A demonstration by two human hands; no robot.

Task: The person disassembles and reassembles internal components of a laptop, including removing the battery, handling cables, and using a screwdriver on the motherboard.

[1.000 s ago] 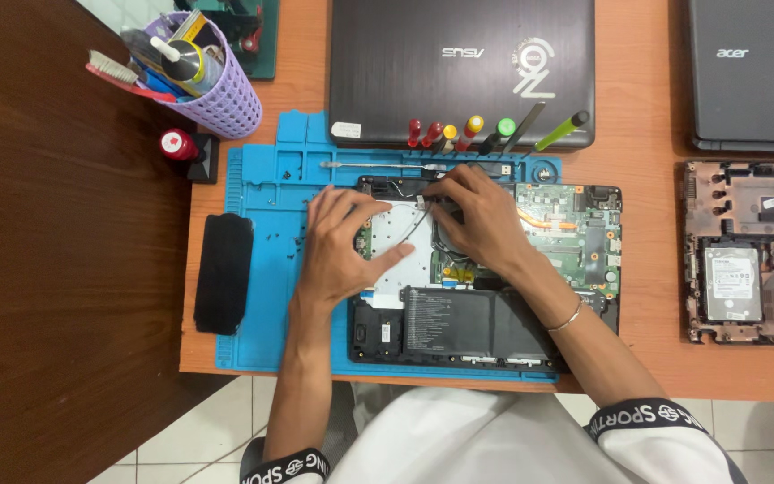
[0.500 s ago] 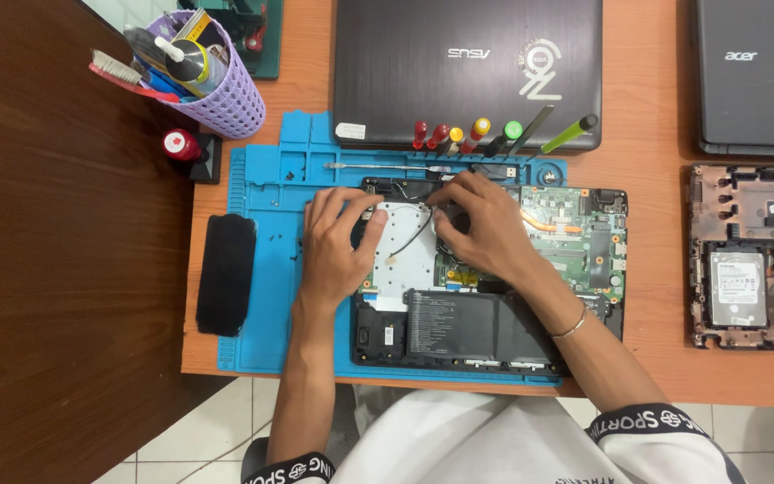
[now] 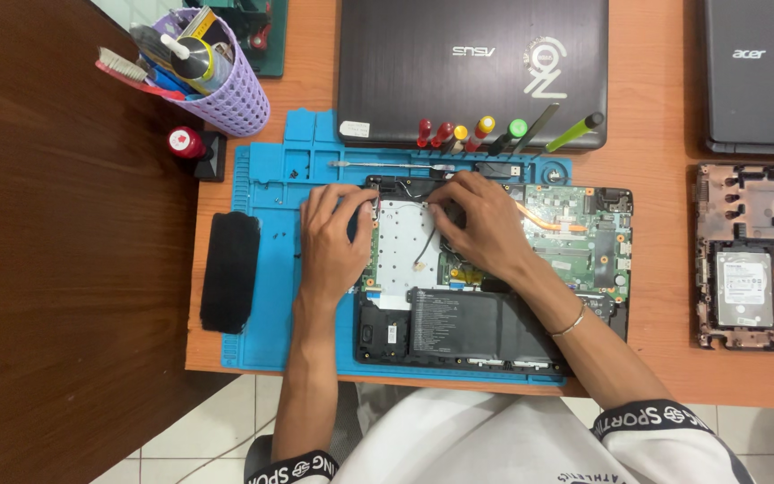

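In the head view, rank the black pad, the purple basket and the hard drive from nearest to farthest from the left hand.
1. Black pad, just left of the left hand.
2. Purple basket, up and left.
3. Hard drive, far right.

Left hand (image 3: 333, 237) lies flat, fingers spread; right hand (image 3: 481, 224) arches, fingertips pressing down.

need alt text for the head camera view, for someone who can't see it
Two bare hands, the left hand and right hand, rest on the exposed insides of an opened laptop on a blue work mat. Screwdrivers line the mat's top edge beside a closed laptop.
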